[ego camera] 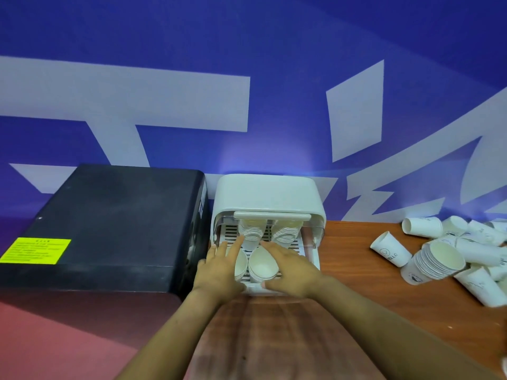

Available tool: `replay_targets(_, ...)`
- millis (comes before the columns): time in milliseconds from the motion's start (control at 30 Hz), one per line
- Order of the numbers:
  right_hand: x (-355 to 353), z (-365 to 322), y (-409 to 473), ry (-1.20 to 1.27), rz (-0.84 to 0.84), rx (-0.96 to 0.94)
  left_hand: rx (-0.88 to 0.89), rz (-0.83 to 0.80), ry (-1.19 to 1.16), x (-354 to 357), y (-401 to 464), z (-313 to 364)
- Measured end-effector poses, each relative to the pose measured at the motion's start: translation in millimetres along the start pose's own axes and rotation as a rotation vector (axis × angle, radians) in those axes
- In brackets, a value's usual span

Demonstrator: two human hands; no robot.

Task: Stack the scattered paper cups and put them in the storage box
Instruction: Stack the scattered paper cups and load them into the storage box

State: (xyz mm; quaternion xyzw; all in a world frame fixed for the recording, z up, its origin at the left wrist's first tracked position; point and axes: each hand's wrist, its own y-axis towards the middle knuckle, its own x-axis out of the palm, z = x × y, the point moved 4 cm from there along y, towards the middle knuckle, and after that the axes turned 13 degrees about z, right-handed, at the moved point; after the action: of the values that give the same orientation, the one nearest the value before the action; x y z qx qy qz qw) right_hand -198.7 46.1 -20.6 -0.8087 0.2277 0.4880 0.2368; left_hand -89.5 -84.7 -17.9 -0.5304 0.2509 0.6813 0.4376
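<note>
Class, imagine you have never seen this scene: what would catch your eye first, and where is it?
Probably the white storage box at the centre against the blue wall, its lid raised, with stacks of paper cups inside. Both hands, left hand and right hand, reach into it with straight fingers. At the right, a pile of loose paper cups lies on the wooden table.

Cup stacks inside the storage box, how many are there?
4: back-left stack, back-right stack, front-left stack by the left hand, front-right stack by the right hand. Others may be hidden.
</note>
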Motion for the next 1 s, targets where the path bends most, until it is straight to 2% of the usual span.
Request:
replay_targets(100,-18,0,-11,0.026,0.067,0.017,0.065,0.118,-0.084,-15,-7,11)
replay_targets(200,-27,8,-31,0.057,0.047,0.070,0.144,0.201,-0.164,-27,-18,27)
replay_targets(533,-46,71,-118,-0.047,-0.016,0.249,0.257,0.078,-0.252,4,-45,92)
replay_targets(700,-77,131,-142,-0.014,0.015,0.295,0.290,0.105,-0.228,14,-44,140)
replay_targets(1000,-134,274,-177,0.047,0.055,0.296,0.163,0.078,-0.256,64,-13,266)
